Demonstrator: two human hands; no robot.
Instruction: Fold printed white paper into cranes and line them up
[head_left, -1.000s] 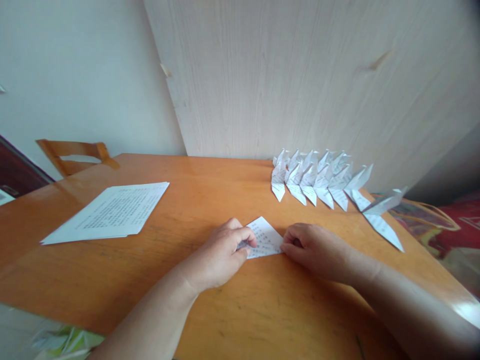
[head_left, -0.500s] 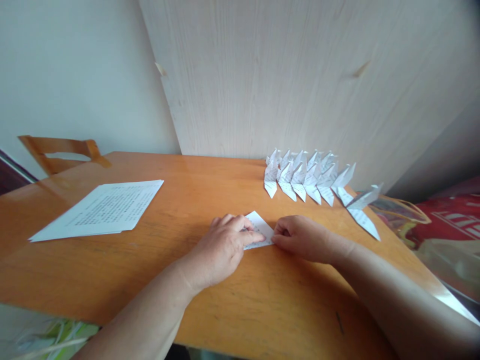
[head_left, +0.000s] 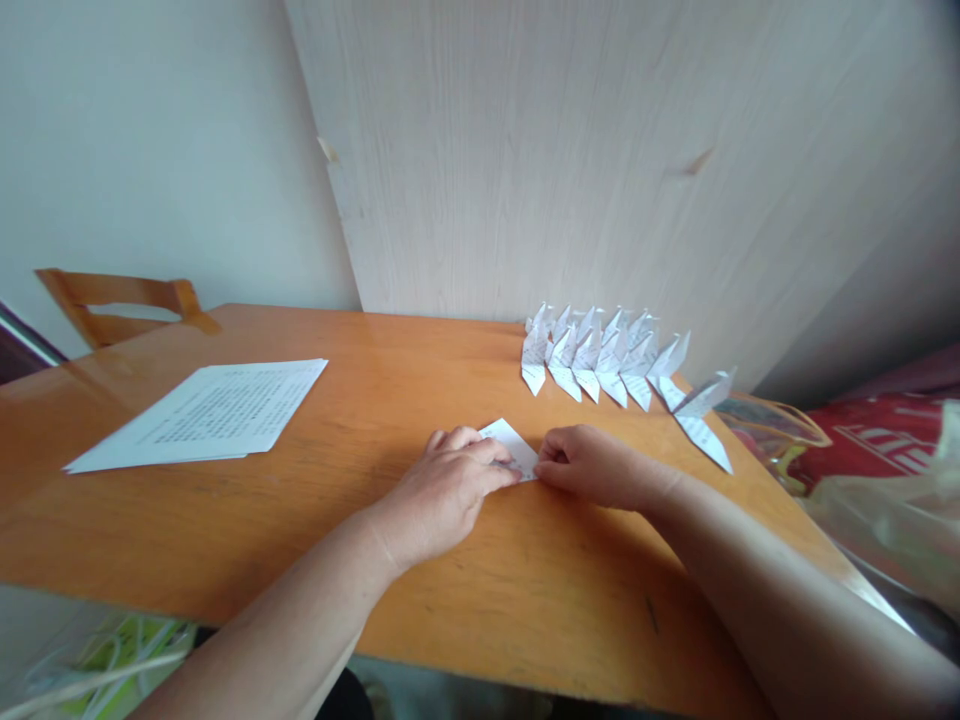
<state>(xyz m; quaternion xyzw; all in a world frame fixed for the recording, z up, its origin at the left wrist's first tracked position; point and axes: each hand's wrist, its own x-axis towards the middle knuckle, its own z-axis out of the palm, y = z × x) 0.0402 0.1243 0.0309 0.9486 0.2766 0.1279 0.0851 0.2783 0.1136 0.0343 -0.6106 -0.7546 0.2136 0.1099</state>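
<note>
A small folded piece of white printed paper (head_left: 513,440) lies on the wooden table between my two hands. My left hand (head_left: 457,475) holds its left part down, thumb and fingers lying over it and hiding much of that side. At the right corner, my right hand (head_left: 581,462) is closed with its fingers curled, pinching the paper's tip. Farther back on the right stand several folded paper pieces (head_left: 592,355) in two rows, their points turned up. One more folded piece (head_left: 703,415) stands apart, nearer the right edge.
A stack of printed sheets (head_left: 217,410) lies on the left of the table (head_left: 405,375). Behind that is a wooden chair back (head_left: 124,292). A pale panel (head_left: 510,150) rises at the far edge. Red and clear bags (head_left: 870,440) sit beyond the right edge.
The view has shifted slightly, so things on the right appear a little farther left. My left fingers have slid slightly over the paper; both hands remain on it.
</note>
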